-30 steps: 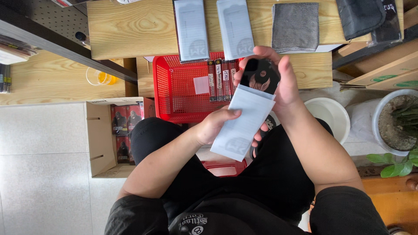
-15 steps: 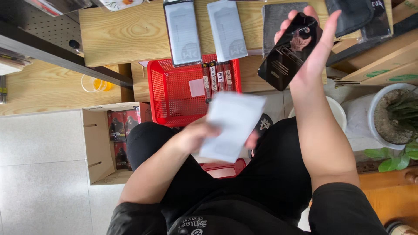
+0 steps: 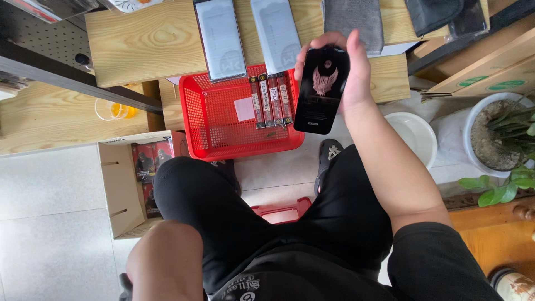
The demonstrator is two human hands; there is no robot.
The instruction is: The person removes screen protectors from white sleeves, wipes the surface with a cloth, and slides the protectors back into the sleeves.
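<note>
A pale tiled floor (image 3: 50, 223) runs under a wooden counter (image 3: 145, 39) on the far side, where two long flat grey packets (image 3: 220, 36) lie side by side. Below it a red basket (image 3: 223, 117) holds slim boxes upright, likely for sorting. The right hand (image 3: 351, 72) wraps a glossy black card (image 3: 323, 89) by its edges, face towards the person, above the basket's right rim. The left hand is out of view.

Flat black packet (image 3: 322, 89) — glossy, pale winged emblem, slightly tilted — held upright above the red basket's right edge.
</note>
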